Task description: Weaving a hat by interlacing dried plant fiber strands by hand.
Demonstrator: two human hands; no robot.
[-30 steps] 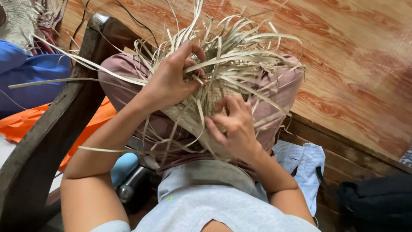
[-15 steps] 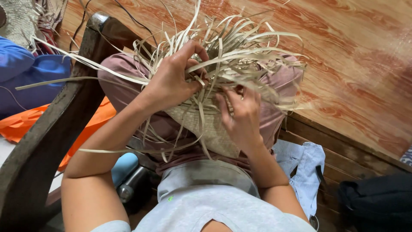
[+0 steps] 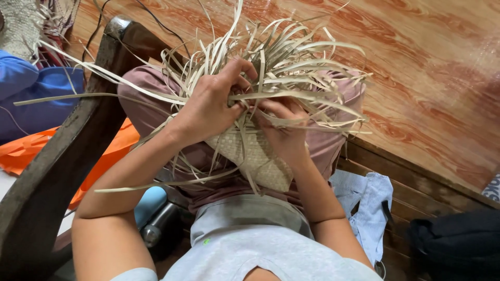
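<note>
Right hand (image 3: 284, 132) fingers buried under loose straw strips (image 3: 291, 67); woven piece (image 3: 255, 156) partly hidden behind both hands.

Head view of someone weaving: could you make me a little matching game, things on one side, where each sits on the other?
Things:
1. woven mat
2. left hand
3. orange cloth
4. black bag

Places:
A. bottom right corner
B. on the lap
C. left, behind the dark wooden armrest
D. gripping the loose strips

Pairs: 1-B, 2-D, 3-C, 4-A
</note>
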